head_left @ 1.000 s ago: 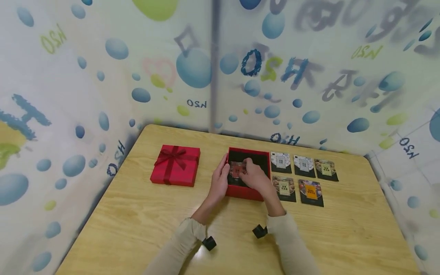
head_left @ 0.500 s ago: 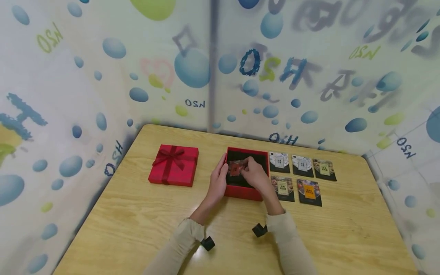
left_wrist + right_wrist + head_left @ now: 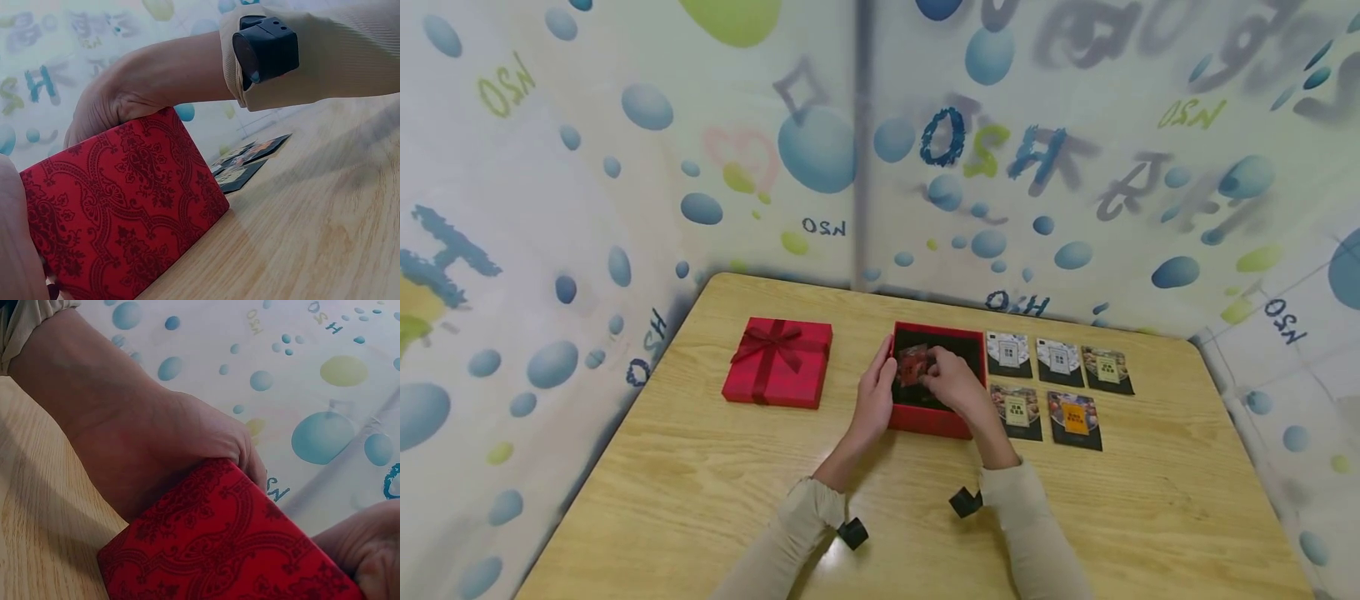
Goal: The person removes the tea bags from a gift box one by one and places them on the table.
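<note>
An uncovered red gift box with a dark inside stands near the middle of the table. My left hand holds its left wall, thumb at the rim and fingers along the outside. Over the opening, my right hand pinches a small, dark, shiny packet with a red label; the packet is tilted. In the left wrist view the patterned box wall hides the right fingertips. The right wrist view also has the box covering them. What lies deeper in the box is too dark to tell.
A red lid with a dark red ribbon bow lies to the left of the box. Several flat packets lie in two rows to its right, among them a white one and an orange-labelled one. Patterned walls stand behind the wooden table.
The right hand has lifted and tilted the red-labelled packet within the box opening. The left hand has kept its place at the box's left wall.
</note>
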{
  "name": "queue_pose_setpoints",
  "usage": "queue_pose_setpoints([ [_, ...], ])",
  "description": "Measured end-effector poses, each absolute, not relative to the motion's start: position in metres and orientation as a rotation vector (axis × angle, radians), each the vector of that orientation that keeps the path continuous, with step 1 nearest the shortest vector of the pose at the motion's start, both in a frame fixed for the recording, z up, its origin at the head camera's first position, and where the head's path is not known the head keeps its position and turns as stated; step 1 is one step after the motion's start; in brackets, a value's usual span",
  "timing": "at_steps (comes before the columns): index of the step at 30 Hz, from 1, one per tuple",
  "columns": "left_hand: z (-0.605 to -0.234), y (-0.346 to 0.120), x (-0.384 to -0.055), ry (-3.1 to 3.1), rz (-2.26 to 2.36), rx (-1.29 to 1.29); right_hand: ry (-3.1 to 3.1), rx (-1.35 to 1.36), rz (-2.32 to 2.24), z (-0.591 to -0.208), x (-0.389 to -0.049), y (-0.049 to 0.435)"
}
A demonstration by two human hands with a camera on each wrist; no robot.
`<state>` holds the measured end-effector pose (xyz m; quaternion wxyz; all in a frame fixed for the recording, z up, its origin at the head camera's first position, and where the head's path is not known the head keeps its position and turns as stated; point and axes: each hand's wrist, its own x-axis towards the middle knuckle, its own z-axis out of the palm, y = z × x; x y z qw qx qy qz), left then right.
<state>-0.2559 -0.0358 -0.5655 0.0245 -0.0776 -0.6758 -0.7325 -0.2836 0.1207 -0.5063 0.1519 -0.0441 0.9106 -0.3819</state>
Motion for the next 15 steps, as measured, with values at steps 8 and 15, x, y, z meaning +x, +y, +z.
queue_pose_setpoints([
  [8,-0.5652,-0.0361,-0.2561,-2.083,-2.274,-0.234,2.621,-0.167,-1.134,-0.5073,-0.2844,0.1215],
  [15,-0.5655,-0.0363,-0.2566,-2.109,-2.264,-0.224,2.61,-0.19,-1.179,-0.5057,-0.2843,0.1198],
])
